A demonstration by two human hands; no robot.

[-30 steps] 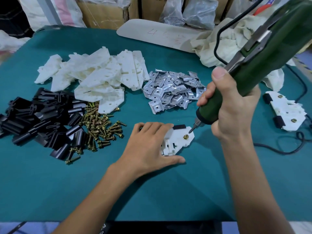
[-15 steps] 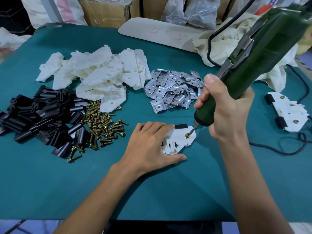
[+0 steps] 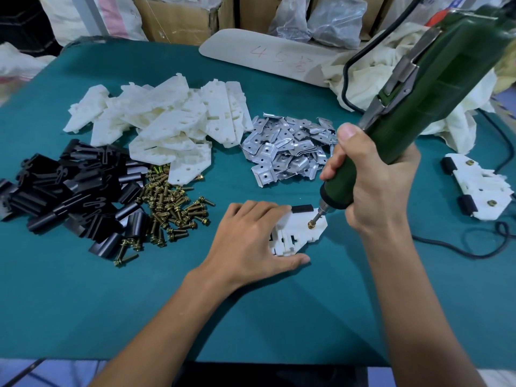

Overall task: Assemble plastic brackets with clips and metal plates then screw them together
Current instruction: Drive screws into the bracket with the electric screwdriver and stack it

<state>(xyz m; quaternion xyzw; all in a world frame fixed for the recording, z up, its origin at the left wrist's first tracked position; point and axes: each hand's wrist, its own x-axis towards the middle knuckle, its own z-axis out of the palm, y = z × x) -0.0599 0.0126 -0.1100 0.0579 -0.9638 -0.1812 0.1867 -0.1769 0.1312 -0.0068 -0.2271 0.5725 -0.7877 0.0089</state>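
Note:
A white plastic bracket (image 3: 300, 233) with a black clip (image 3: 301, 208) on its far edge lies on the teal table. My left hand (image 3: 248, 238) presses flat on the bracket's left part, fingers straight, thumb along the near edge. My right hand (image 3: 371, 177) grips a green electric screwdriver (image 3: 418, 107), tilted, with its bit on a brass screw (image 3: 310, 224) standing in the bracket's right corner. The bracket's left half is hidden under my left hand.
Piles lie at the left and back: white brackets (image 3: 167, 121), black clips (image 3: 64, 191), brass screws (image 3: 170, 213), metal plates (image 3: 287, 152). A finished bracket (image 3: 483, 191) sits at the right by a black cable (image 3: 460, 247). Cloth (image 3: 460, 118) and a white board (image 3: 265, 57) lie behind.
The screwdriver has come down and left, and its bit has met the brass screw in the bracket. My left hand stays pressed on the bracket.

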